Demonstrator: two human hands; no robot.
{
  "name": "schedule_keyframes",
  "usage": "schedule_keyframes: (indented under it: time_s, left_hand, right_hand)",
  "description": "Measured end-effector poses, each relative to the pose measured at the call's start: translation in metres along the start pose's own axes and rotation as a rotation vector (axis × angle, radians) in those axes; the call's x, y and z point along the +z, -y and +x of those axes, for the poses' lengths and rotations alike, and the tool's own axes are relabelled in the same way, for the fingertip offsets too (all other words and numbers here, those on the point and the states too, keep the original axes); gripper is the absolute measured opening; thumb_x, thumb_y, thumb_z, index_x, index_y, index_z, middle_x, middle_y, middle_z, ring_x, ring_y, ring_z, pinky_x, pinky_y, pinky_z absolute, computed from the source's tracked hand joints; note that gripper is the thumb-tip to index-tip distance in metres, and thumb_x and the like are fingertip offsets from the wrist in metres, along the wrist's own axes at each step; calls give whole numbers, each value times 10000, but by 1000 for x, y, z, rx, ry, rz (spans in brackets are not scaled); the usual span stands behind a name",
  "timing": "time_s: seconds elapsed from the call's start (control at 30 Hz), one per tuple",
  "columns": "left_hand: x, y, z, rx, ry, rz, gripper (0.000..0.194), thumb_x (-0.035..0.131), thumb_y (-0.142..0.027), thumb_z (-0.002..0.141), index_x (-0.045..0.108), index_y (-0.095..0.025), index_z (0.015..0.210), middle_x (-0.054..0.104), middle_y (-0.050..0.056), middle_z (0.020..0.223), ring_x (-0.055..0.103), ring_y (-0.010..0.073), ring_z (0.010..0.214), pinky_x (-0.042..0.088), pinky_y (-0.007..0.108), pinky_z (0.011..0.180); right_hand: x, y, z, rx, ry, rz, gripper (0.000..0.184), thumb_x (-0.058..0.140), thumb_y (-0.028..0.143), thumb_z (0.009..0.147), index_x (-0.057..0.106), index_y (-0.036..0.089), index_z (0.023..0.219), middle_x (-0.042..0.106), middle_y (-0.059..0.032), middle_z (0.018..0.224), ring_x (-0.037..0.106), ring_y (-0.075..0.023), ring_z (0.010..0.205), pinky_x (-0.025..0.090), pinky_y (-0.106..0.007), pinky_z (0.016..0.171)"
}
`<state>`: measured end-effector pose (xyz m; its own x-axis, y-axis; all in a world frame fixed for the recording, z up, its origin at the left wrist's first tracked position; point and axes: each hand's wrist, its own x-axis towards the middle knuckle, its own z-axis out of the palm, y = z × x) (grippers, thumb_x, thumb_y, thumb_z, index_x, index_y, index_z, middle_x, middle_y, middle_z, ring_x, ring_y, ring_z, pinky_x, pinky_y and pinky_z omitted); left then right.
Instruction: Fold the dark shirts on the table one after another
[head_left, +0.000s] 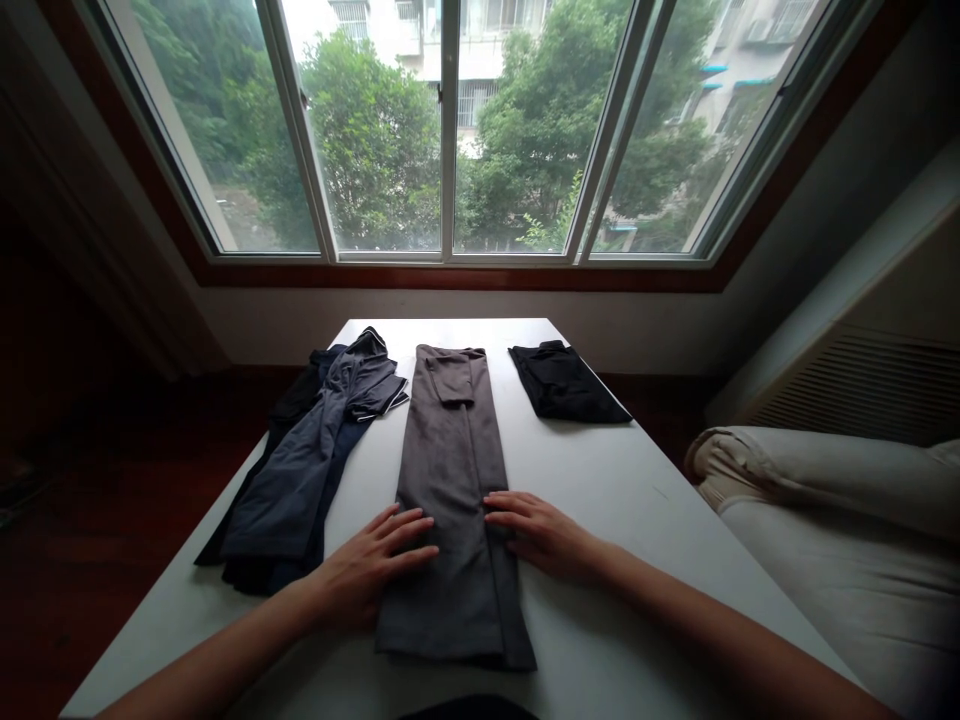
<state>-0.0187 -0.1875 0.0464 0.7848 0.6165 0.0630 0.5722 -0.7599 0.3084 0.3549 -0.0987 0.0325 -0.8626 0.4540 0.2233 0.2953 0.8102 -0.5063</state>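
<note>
A pair of grey trousers (450,470), folded lengthwise, lies stretched along the middle of the white table (622,480). My left hand (371,565) lies flat with fingers spread on the trousers' near left edge. My right hand (544,535) rests flat on the near right edge, fingers pointing inward. Neither hand grips the cloth.
A loose pile of dark blue and black clothes (307,460) lies at the table's left. A folded black garment (566,382) sits at the far right. A pale cushioned seat (832,530) stands to the right of the table. A wide window (450,130) is beyond it.
</note>
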Motion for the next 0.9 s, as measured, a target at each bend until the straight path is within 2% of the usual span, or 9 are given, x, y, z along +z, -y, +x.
schedule_keyframes:
  time_s: [0.1, 0.2, 0.3, 0.4, 0.53, 0.67, 0.77, 0.83, 0.9]
  left_hand:
    - [-10, -3, 5, 88, 89, -42, 905, 756, -399, 757, 373, -358, 1576, 238, 51, 1699, 292, 383, 1526, 172, 576, 1268]
    - [-10, -3, 6, 119, 108, -71, 881, 754, -425, 767, 393, -356, 1568, 279, 57, 1685, 328, 376, 1512, 178, 567, 1268]
    - [-9, -5, 12, 89, 41, -124, 676, 653, -443, 889, 458, -361, 1530, 372, 52, 1645, 399, 336, 1479, 222, 542, 1264]
    - [-18, -8, 27, 17, -92, -256, 446, 453, -453, 1024, 569, -339, 1440, 527, 51, 1537, 496, 273, 1405, 256, 496, 1259]
    - [-28, -4, 50, -36, -263, -512, 513, 338, -539, 1054, 711, -237, 1233, 690, 105, 1283, 590, 275, 1252, 374, 461, 1174]
    - [-11, 24, 58, -280, -293, -934, 681, 433, -741, 947, 732, -131, 997, 721, 107, 948, 652, 246, 900, 537, 371, 857]
    - [4, 43, 53, -386, -170, -1209, 681, 567, -776, 857, 713, -117, 951, 695, 72, 857, 631, 216, 830, 522, 332, 794]
    - [6, 48, 48, -316, 35, -1258, 612, 657, -722, 827, 719, -120, 916, 687, 57, 838, 618, 203, 813, 510, 319, 798]
    - [4, 45, 47, -224, 186, -1230, 550, 680, -677, 832, 722, -129, 860, 669, 37, 800, 587, 182, 770, 494, 301, 784]
  right_hand:
    - [-6, 2, -2, 13, 19, 17, 542, 635, 167, 880, 584, 253, 1413, 453, -114, 1572, 391, -272, 1476, 360, -487, 1198]
    - [-13, 8, -6, -54, 116, 4, 773, 760, 333, 812, 477, 283, 1530, 346, -119, 1639, 274, -320, 1533, 252, -541, 1240]
    - [-9, 16, -4, -127, 162, -33, 982, 812, 498, 752, 358, 304, 1602, 268, -138, 1670, 215, -354, 1549, 158, -581, 1251]
    - [4, 23, 6, -195, 145, -47, 1028, 819, 518, 720, 340, 317, 1607, 203, -138, 1690, 202, -362, 1551, 156, -582, 1246]
    - [21, 25, 29, -259, 131, 35, 831, 763, 462, 775, 473, 258, 1527, 410, -148, 1594, 358, -330, 1486, 223, -534, 1235]
    - [19, 10, 44, -137, 32, 322, 358, 668, 453, 866, 725, 181, 1093, 710, -116, 1147, 645, -267, 1113, 450, -438, 1062]
    - [-3, -10, 45, 23, 190, 719, 501, 603, 617, 900, 716, 145, 1025, 727, -96, 975, 685, -236, 918, 529, -373, 873]
    - [-20, -26, 46, 93, 289, 954, 733, 471, 771, 906, 690, 116, 1150, 737, -134, 996, 704, -265, 932, 533, -402, 867]
    - [-33, -44, 54, 168, 225, 1013, 842, 317, 821, 931, 681, 106, 1185, 744, -160, 992, 715, -281, 934, 527, -440, 895]
